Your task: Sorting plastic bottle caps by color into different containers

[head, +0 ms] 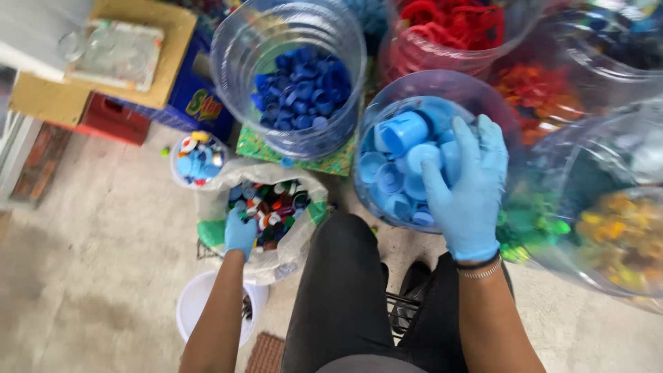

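- My right hand (468,190), in a light blue glove, rests over the rim of a clear plastic jar (387,103); its fingers are spread and lie on the light blue bottle caps (404,166) heaped inside, just under the palm.
- My left hand (239,233), gloved the same, is down in a plastic bag of mixed coloured caps (273,204); the fingers curl inward, but I cannot tell whether they pinch a cap.
- Just beyond the left hand sits a small tub of blue and mixed caps (198,160).
- Farther out, between both hands, stands a clear jar of dark blue caps (304,90).
- Beyond the right hand is a jar of red caps (452,27); to its outer side are jars with green and yellow caps (601,228).
- Near my left forearm, below the bag, is a white bucket (197,304).
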